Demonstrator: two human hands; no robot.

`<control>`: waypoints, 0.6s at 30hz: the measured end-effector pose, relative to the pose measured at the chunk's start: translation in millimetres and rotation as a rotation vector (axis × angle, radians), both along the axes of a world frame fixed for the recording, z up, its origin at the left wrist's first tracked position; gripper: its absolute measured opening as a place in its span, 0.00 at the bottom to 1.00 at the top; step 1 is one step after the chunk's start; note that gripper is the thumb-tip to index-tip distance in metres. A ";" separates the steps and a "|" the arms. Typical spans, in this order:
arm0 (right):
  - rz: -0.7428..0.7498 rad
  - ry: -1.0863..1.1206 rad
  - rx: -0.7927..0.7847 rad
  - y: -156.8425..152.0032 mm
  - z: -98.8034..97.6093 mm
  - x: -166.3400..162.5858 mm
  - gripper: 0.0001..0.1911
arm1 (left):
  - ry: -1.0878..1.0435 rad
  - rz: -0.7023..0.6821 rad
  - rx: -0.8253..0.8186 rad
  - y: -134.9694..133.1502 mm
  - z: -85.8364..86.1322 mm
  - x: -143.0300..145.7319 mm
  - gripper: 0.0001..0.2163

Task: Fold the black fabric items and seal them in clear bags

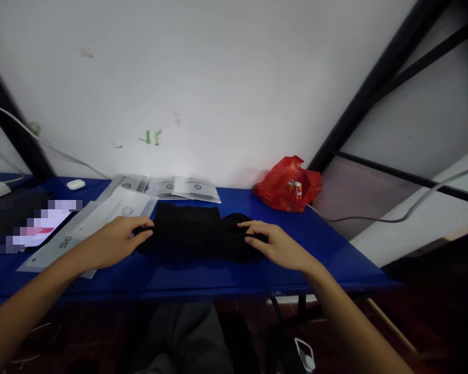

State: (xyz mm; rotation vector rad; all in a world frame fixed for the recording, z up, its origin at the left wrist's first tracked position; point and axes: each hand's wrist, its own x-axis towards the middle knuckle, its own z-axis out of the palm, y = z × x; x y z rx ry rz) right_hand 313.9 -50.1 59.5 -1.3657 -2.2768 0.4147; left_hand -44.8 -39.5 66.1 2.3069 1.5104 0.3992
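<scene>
A black folded garment (197,231) lies in the middle of the blue table (203,278). My left hand (119,240) rests at its left edge, fingers curled and pinching the cloth. At the garment's right end sits my right hand (275,243), fingers bent down onto the fabric and gripping it. Both forearms reach in from the bottom corners.
Grey plastic packaging bags (113,210) lie left of the garment, with more flat packets (175,187) along the white wall. A red plastic bag (288,183) sits at the back right. A white earbud case (75,184) and a cable are at the far left.
</scene>
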 end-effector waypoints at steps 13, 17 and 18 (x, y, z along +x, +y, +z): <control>-0.165 -0.270 0.215 32.5 -41.2 -16.9 0.11 | 0.490 0.045 0.326 33.3 -39.2 35.4 0.12; -0.051 -0.224 0.282 13.6 -36.8 -17.5 0.09 | 0.426 -0.051 0.380 16.1 -36.7 38.2 0.13; -0.014 -0.232 0.250 8.2 -34.2 -16.6 0.10 | 0.396 -0.093 0.350 11.5 -36.5 36.9 0.13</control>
